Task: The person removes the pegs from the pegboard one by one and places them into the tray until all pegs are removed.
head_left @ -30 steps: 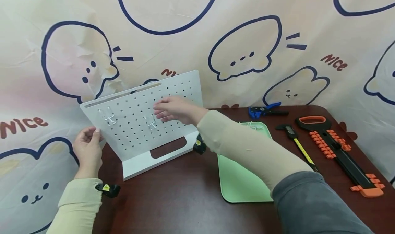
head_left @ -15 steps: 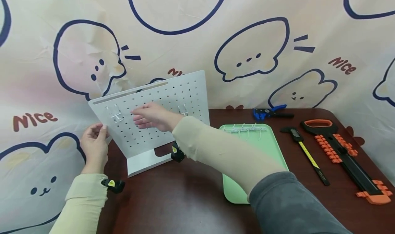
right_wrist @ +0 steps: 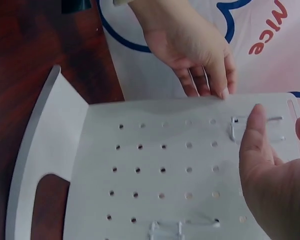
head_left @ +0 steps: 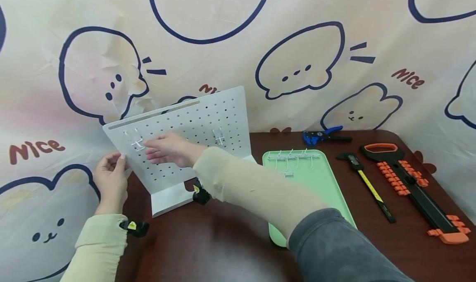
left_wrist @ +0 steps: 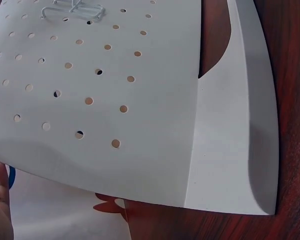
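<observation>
A white pegboard (head_left: 208, 125) with a bent foot stands tilted on the table. My left hand (head_left: 110, 180) grips its left edge, thumb at the front and fingers behind. My right hand (head_left: 169, 149) is held in front of the board with straight fingers, its tips beside the upper-left white wire hook (head_left: 137, 143); whether they touch it I cannot tell. Another wire hook (head_left: 220, 139) is on the board's right half. In the right wrist view a lower hook (right_wrist: 180, 230) shows, which my right hand covers in the head view.
A green tray (head_left: 312, 195) with several white wire hooks (head_left: 293, 156) lies under my right forearm. To its right are a blue-and-black wire stripper (head_left: 321, 135), a caliper-like tool with a yellow strip (head_left: 368, 185) and a black-and-orange tool (head_left: 412, 187). A printed cloth hangs behind.
My right hand has moved left across the pegboard, from its middle to the upper-left hook, uncovering the hook on the right. My left hand keeps its hold on the edge.
</observation>
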The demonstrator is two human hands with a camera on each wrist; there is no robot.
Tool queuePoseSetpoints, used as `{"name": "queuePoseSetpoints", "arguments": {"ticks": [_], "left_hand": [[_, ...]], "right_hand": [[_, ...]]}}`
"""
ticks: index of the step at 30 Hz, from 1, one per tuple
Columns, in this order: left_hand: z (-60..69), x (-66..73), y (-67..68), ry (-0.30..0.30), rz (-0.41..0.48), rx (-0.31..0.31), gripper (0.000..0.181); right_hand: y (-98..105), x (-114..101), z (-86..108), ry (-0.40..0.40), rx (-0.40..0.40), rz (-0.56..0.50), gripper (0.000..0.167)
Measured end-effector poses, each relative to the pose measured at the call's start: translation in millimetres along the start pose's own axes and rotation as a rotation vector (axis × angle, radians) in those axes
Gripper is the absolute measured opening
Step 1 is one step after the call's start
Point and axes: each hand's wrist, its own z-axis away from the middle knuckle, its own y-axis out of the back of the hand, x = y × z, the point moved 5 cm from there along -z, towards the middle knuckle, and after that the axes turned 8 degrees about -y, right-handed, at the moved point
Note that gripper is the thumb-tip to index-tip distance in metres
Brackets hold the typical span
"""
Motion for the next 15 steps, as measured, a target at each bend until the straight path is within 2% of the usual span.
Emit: {"name": "queuePoseSetpoints", "arguments": {"ticks": [5,15], "left_hand": [[-1.2,-0.6,-1.2,-0.021,0.021,-0.011,0.007],[-0.9,-0.4,0.2,-0.021,-0.021,-0.006,0.007]], "right_hand": [[-7.3,1.8,-1.2,0.009,-0.026,-0.031,0.023],[-6.3,2.4,-9.9,0.019,0.030,-0.092,0.019]]}}
